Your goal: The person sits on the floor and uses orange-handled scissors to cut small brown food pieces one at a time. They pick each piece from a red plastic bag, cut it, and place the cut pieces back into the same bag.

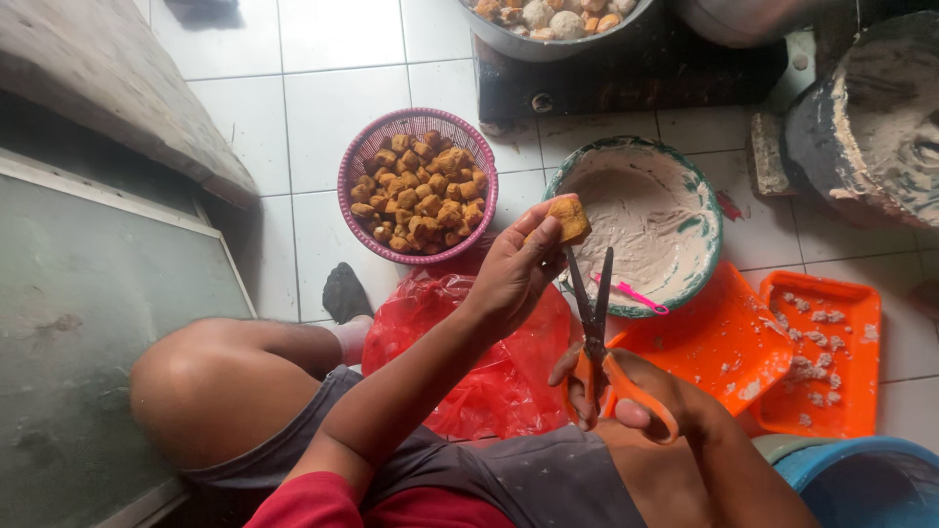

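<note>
A seated person's left hand (514,274) pinches a fried tofu puff (568,218) above a paste bowl (706,210), while the right hand (626,386), fingers through the handles, holds orange scissors (597,337) with blades nearly closed just beside it. The step looks like slitting the puff; next, the blades must open and meet its edge, clear of the fingertips.

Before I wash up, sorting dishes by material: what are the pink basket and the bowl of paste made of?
The pink basket looks like moulded plastic: thin latticed wall, uniform colour. The bowl seems enamelled metal or glazed ceramic: glossy white with mottled green rim; unclear which.
</note>
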